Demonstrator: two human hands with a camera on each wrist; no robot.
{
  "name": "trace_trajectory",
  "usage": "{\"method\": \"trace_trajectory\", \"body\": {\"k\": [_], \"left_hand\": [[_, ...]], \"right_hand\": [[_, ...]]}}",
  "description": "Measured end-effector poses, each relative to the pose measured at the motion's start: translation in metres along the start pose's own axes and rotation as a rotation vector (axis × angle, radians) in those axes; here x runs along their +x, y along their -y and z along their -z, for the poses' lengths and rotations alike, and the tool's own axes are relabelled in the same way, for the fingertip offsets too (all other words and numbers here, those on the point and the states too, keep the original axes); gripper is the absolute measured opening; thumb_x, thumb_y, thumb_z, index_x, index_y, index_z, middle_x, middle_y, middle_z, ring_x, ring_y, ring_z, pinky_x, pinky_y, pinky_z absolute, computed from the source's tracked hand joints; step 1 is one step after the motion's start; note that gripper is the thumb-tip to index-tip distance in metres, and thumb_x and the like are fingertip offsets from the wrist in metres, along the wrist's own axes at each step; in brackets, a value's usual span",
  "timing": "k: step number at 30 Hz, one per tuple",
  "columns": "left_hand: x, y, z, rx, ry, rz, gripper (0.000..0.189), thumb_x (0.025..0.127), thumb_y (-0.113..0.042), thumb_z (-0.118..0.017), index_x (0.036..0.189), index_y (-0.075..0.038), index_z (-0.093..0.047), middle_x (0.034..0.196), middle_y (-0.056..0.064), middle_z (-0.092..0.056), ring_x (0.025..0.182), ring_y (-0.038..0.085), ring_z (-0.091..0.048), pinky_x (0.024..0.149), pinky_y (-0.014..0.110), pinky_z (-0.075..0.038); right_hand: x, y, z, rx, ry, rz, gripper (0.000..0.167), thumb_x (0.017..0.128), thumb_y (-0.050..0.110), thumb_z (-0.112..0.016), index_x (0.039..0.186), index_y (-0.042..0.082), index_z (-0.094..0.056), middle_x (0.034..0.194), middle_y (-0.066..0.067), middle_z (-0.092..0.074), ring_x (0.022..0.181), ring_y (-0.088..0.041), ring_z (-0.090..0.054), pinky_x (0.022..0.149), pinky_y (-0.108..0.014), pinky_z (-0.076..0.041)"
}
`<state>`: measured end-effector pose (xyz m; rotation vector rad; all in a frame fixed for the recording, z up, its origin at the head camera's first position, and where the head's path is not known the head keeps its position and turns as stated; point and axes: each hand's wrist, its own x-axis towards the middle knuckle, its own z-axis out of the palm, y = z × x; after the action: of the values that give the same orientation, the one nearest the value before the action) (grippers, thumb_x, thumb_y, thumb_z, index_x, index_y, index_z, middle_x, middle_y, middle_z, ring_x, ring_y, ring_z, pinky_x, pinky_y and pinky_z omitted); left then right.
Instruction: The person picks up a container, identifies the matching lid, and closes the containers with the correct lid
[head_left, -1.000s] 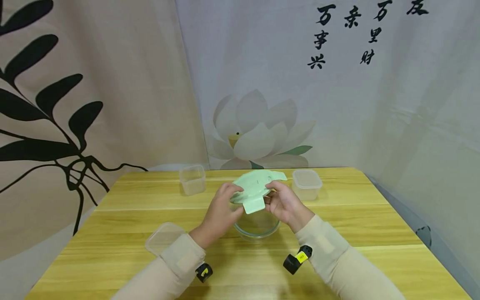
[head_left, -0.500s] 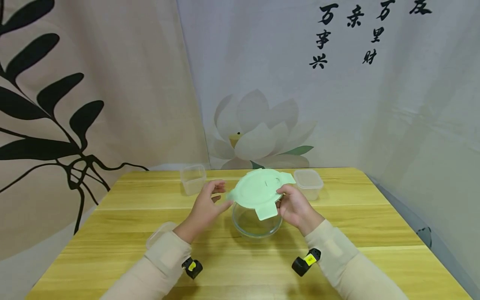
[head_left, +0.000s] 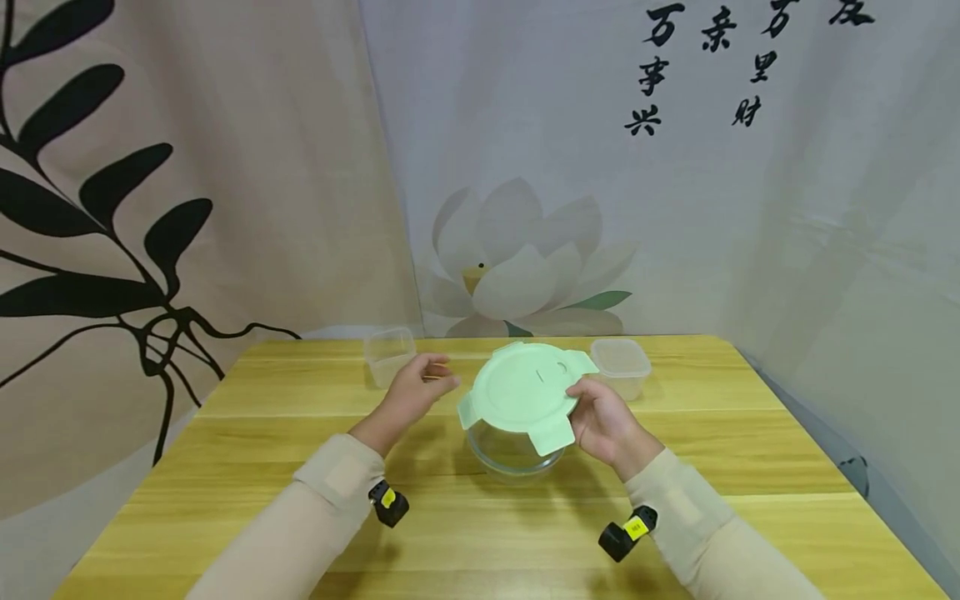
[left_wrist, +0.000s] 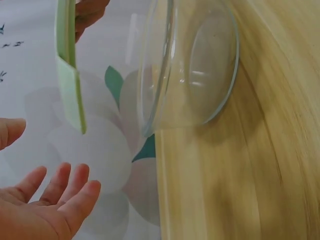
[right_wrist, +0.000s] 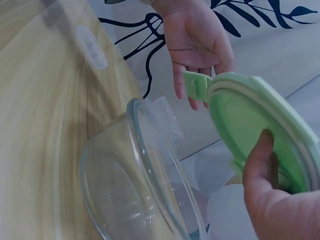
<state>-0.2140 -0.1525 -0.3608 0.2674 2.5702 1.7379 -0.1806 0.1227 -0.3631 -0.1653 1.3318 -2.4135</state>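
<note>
A round light-green lid (head_left: 525,387) with locking tabs hangs tilted above a round clear glass bowl (head_left: 517,471) on the table. My right hand (head_left: 609,425) grips the lid at its right edge; in the right wrist view its fingers reach onto the lid's underside (right_wrist: 245,117). My left hand (head_left: 408,396) is left of the lid, apart from it and holding nothing. Its fingers are spread and gently bent in the left wrist view, below the edge-on lid (left_wrist: 70,85). The bowl's far rim is hidden behind the lid in the head view.
A clear square plastic container (head_left: 390,358) stands at the back left of the wooden table (head_left: 480,550). Another one with a lid on (head_left: 621,371) is at the back right. A flat translucent lid (right_wrist: 91,47) lies on the tabletop. A printed curtain (head_left: 517,150) hangs behind.
My left hand has let go of the green lid and moved left. My right hand has shifted slightly right and nearer with the lid, whose top now faces me more fully.
</note>
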Motion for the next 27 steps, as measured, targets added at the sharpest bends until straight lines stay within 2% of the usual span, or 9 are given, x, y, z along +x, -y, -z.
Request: {"method": "trace_trajectory", "body": {"k": [4, 10, 14, 18, 27], "left_hand": [[0.007, 0.000, -0.007, -0.035, 0.010, 0.029, 0.046, 0.093, -0.018, -0.063, 0.133, 0.000, -0.049, 0.122, 0.020, -0.057, 0.111, 0.033, -0.057, 0.090, 0.045, -0.051], [0.013, -0.001, -0.012, -0.105, 0.083, 0.115, 0.051, 0.094, -0.027, -0.062, 0.137, -0.003, -0.047, 0.123, 0.021, -0.058, 0.107, 0.032, -0.062, 0.092, 0.046, -0.051], [0.014, -0.004, -0.013, -0.110, 0.112, 0.164, 0.049, 0.094, -0.029, -0.062, 0.135, -0.004, -0.051, 0.124, 0.018, -0.059, 0.107, 0.032, -0.063, 0.088, 0.042, -0.053], [0.011, -0.009, -0.017, -0.117, 0.116, 0.201, 0.043, 0.094, -0.028, -0.062, 0.129, -0.005, -0.056, 0.120, 0.014, -0.060, 0.104, 0.028, -0.062, 0.082, 0.036, -0.053], [0.007, -0.007, -0.027, -0.153, 0.103, 0.222, 0.032, 0.091, -0.016, -0.066, 0.119, -0.002, -0.057, 0.101, 0.011, -0.063, 0.080, 0.019, -0.054, 0.065, 0.030, -0.051]], "right_hand": [[-0.001, -0.001, 0.002, 0.008, 0.020, -0.002, 0.035, 0.092, 0.003, -0.020, 0.122, 0.008, -0.038, 0.107, 0.003, -0.061, 0.095, -0.008, -0.060, 0.080, -0.027, -0.053], [0.000, -0.002, 0.002, 0.009, 0.029, -0.005, 0.037, 0.091, 0.003, -0.020, 0.124, 0.007, -0.036, 0.107, 0.002, -0.060, 0.094, -0.008, -0.061, 0.081, -0.025, -0.052], [0.000, -0.002, 0.001, 0.008, 0.035, -0.006, 0.037, 0.090, 0.002, -0.020, 0.122, 0.006, -0.037, 0.106, 0.002, -0.060, 0.094, -0.009, -0.061, 0.082, -0.023, -0.052], [0.001, -0.002, 0.001, 0.000, 0.037, 0.003, 0.035, 0.089, 0.001, -0.021, 0.118, 0.006, -0.041, 0.104, 0.002, -0.061, 0.093, -0.009, -0.062, 0.080, -0.023, -0.052], [0.002, -0.004, 0.006, -0.057, 0.020, -0.022, 0.038, 0.089, 0.002, -0.025, 0.126, 0.000, -0.036, 0.104, 0.002, -0.063, 0.094, -0.008, -0.063, 0.081, -0.022, -0.052]]}}
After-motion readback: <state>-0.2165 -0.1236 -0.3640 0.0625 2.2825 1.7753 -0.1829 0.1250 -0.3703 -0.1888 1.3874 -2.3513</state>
